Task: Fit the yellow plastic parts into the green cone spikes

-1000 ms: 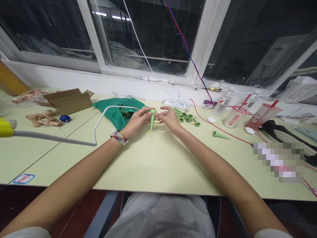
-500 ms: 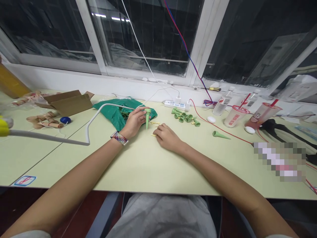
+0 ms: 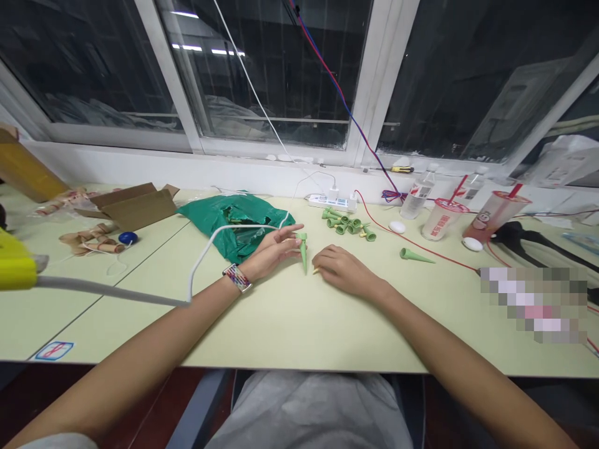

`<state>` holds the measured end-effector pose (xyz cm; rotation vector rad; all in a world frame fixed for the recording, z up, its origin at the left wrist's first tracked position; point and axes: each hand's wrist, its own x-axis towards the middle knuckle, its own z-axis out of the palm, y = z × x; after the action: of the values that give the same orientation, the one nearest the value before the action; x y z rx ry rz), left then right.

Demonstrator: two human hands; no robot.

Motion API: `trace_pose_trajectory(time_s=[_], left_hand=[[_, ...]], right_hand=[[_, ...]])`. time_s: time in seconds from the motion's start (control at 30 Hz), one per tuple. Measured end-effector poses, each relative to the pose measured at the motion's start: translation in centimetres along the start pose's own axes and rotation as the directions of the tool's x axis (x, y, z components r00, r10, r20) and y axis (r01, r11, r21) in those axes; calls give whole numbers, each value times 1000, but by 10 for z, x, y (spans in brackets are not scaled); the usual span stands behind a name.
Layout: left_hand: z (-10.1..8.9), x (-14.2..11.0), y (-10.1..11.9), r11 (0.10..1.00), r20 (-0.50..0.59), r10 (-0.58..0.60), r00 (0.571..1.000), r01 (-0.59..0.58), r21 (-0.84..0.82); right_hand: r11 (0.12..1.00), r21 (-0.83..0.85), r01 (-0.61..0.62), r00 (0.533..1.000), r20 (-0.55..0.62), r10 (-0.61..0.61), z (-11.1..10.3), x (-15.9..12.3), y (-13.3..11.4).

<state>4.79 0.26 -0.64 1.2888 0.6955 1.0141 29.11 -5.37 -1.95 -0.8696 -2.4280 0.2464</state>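
Note:
My left hand [image 3: 274, 249] lies on the pale green table with its fingertips at the head of a green plastic spike [image 3: 303, 254], which points toward me and seems pinched there. My right hand [image 3: 344, 269] rests just right of the spike with its fingers loosely curled, and it holds nothing. A small pale yellow piece [image 3: 316, 270] shows at its fingertips. Behind my hands is a heap of green plastic spikes [image 3: 346, 221], and a single green spike [image 3: 414, 254] lies off to the right.
A green plastic bag [image 3: 236, 227] lies behind my left hand, with a white cable [image 3: 215, 246] in front. Further left are a cardboard box [image 3: 133, 206], tan rolled strips [image 3: 88, 240] and a blue ball [image 3: 128, 237]. A power strip [image 3: 330, 201], plastic cups [image 3: 442, 218] and a red wire [image 3: 412, 241] are at the back right.
My left hand has moved right, and the green spike has moved with it. My right hand has shifted slightly right and now sits beside the small yellow pieces, mostly covering them.

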Motion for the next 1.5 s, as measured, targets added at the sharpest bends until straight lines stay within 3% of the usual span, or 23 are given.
trace_pose_trajectory(time_s=[0.13,0.23,0.43,0.63,0.97,1.13,1.2,1.4,1.5], left_hand=[[7,-3,-1,999,33,-46,998,45,25],[9,-5,-3,998,66,-53,996,51,23],[14,-9,-6,999,127,-21,992,24,-28],[20,-10,-7,999,80,-5,997,9,-42],[21,-11,-10,994,16,-14,1000,12,106],[18,-13,-11,986,14,27,1000,-29,165],[17,-14,-10,979,10,42,999,-43,199],[17,-16,-10,990,48,-30,998,23,139],[19,-16,-8,992,33,-2,999,-3,124]], right_hand=[[931,308,-194,957,-147,248,4,6,-4],[869,445,-216,896,-263,358,9,9,-8],[859,474,-191,868,-327,374,12,10,-12],[871,474,-126,860,-386,334,8,8,-12],[810,565,-159,877,-296,379,7,8,-11],[622,759,-194,870,-159,466,7,11,-11],[583,787,-202,869,-131,477,8,11,-12],[747,645,-158,912,-195,361,8,8,-15],[654,739,-163,894,-170,415,10,11,-13]])
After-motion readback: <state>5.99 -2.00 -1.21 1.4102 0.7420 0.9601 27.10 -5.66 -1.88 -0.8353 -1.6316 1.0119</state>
